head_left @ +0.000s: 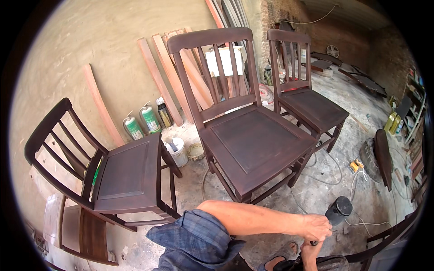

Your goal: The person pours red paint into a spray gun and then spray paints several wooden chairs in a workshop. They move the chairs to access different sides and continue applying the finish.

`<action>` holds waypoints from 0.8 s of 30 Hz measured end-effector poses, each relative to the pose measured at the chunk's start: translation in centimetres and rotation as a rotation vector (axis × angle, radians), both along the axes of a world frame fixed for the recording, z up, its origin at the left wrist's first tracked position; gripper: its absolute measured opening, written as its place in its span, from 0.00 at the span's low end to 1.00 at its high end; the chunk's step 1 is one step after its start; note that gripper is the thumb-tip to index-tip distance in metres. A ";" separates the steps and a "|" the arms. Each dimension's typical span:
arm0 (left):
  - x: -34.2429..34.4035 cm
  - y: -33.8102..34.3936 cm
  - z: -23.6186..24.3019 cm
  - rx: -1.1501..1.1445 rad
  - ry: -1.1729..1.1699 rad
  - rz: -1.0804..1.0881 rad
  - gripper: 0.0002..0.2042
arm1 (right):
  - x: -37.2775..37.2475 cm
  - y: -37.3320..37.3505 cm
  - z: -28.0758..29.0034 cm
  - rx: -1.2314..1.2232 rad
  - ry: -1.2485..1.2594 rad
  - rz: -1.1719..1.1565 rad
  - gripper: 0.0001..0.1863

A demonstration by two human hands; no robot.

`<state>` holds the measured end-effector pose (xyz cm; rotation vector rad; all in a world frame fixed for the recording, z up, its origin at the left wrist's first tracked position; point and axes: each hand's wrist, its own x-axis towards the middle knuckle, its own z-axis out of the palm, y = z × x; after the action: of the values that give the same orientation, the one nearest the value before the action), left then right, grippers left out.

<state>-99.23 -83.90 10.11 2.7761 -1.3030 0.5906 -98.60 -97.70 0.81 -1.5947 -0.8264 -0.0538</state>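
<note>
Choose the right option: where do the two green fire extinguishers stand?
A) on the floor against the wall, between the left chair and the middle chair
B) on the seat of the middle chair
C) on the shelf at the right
A: the two green fire extinguishers stand on the floor at the wall, between the left chair and the middle chair.

Right hand (pixel 311 253): mostly cut off by near edge, grip unclear | black tool (pixel 338 211): lower body hidden behind left hand (pixel 316 227); kind indeterminate | near-right chair (pixel 384 239): cropped by rim | far-right shelf (pixel 413 108) items: too small to identify
</note>
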 end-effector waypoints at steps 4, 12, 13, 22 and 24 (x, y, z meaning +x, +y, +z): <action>0.6 0.1 -0.6 -0.015 -0.017 -0.020 0.07 | -0.4 0.0 0.5 -0.010 0.143 -0.018 0.18; -0.2 0.0 -0.7 0.020 -0.028 -0.004 0.07 | 0.1 -0.9 0.7 -0.166 0.488 0.026 0.22; -0.5 0.1 -0.7 0.020 -0.019 -0.005 0.07 | 0.1 -0.8 0.1 -0.140 0.470 0.034 0.22; -1.7 -0.3 0.8 -0.388 -0.008 0.118 0.14 | 1.4 -1.2 -0.9 0.207 0.289 0.092 0.20; -3.9 -0.8 -0.3 -0.711 0.086 0.441 0.17 | 2.7 -2.3 -3.3 0.043 0.376 -0.053 0.33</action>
<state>-103.17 -84.70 9.82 2.4126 -0.3328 0.7503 -95.88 -100.02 -2.53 -1.5236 -0.4872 0.1848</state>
